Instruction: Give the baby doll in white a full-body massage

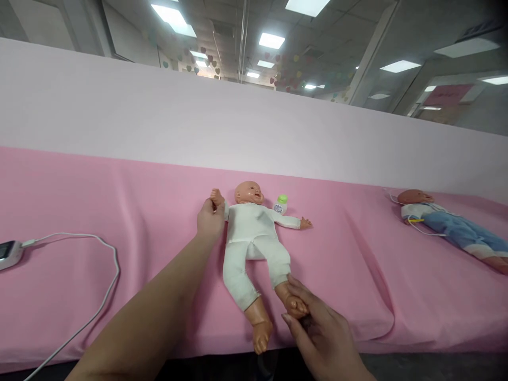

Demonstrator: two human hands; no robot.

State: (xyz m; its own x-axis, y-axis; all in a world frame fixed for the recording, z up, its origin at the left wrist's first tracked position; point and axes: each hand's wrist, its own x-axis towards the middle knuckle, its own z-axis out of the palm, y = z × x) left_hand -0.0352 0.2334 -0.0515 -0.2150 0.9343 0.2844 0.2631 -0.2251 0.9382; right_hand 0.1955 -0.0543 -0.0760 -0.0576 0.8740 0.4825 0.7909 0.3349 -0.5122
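Note:
On the pink cloth a baby doll (252, 225) with a white cloth body lies on its back, its head at the far end and its feet towards me. My left hand (210, 219) is closed around the doll's hand on the left side. Around the doll's foot on the right is my right hand (323, 328), with fingers along the ankle and thumb below the toes. The doll's other arm stretches out to the right, and its other foot rests near the front edge. A small bottle with a green cap (281, 203) stands beside the doll's head.
A second doll in blue clothes (456, 227) lies at the far right with thin tubing on it. At the left is a white device (10, 254) with a white cable (115, 256). Behind the pink-covered table (159, 196) rises a white partition (159, 116) with glass above.

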